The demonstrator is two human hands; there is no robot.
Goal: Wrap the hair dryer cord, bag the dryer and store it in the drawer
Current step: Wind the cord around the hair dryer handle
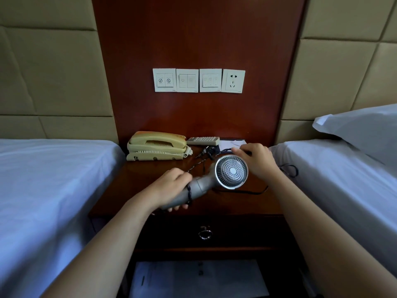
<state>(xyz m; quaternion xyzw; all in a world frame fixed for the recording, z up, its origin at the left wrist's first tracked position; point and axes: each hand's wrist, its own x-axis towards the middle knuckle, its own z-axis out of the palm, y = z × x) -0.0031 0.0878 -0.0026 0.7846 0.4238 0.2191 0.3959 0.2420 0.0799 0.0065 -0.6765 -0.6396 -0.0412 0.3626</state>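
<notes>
Left hand (169,186) clenches hair dryer (214,179) handle; right hand (255,160) pinches limp cord (240,191) — likely tangles; hold handle.

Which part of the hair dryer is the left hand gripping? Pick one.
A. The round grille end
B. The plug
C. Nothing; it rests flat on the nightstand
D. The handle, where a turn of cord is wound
D: the left hand is closed around the grey handle of the hair dryer, where the cord loops once, while the right hand pinches the cord behind the grille.
</notes>
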